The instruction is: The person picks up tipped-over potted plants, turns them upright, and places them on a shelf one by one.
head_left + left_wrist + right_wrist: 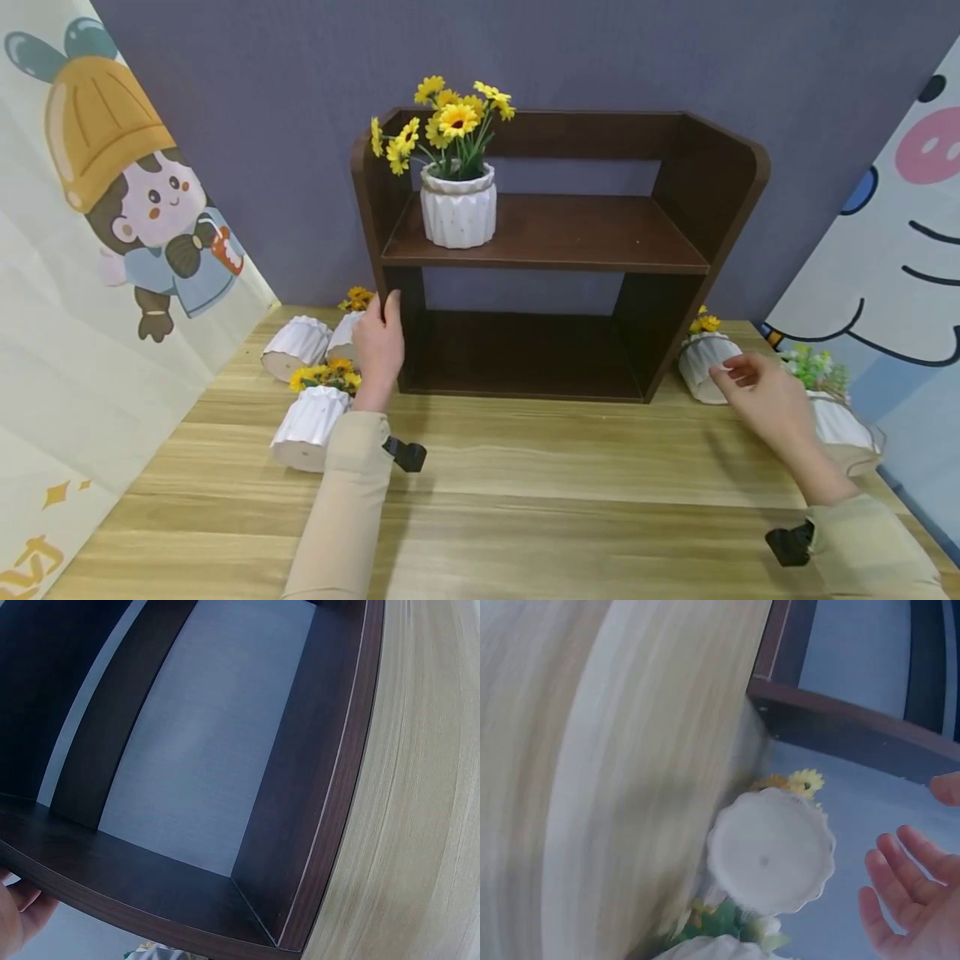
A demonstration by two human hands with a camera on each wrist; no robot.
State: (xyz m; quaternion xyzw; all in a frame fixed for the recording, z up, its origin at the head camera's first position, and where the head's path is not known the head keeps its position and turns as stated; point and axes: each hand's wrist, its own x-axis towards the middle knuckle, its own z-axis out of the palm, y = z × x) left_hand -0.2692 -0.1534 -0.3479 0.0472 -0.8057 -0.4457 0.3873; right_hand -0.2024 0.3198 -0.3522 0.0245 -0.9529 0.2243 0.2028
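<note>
A dark brown two-tier wooden shelf (562, 267) stands on the table. My left hand (378, 346) grips the front edge of its left side panel, the thumb over the edge; in the left wrist view fingers (34, 915) show behind the panel. On the upper board stands a white ribbed flowerpot (459, 208) with yellow daisies (457, 121). My right hand (765, 400) hovers holding nothing, fingers loosely bent, beside a tipped white flowerpot (701, 367) to the shelf's right. That pot's round base (772, 851) faces the right wrist camera.
Left of the shelf, several white flowerpots (311, 421) lie tilted on the wooden table (525, 500). Another white pot (840, 429) with green and white flowers lies behind my right hand. A grey-blue wall (262, 167) and cartoon panels (142, 192) enclose the table.
</note>
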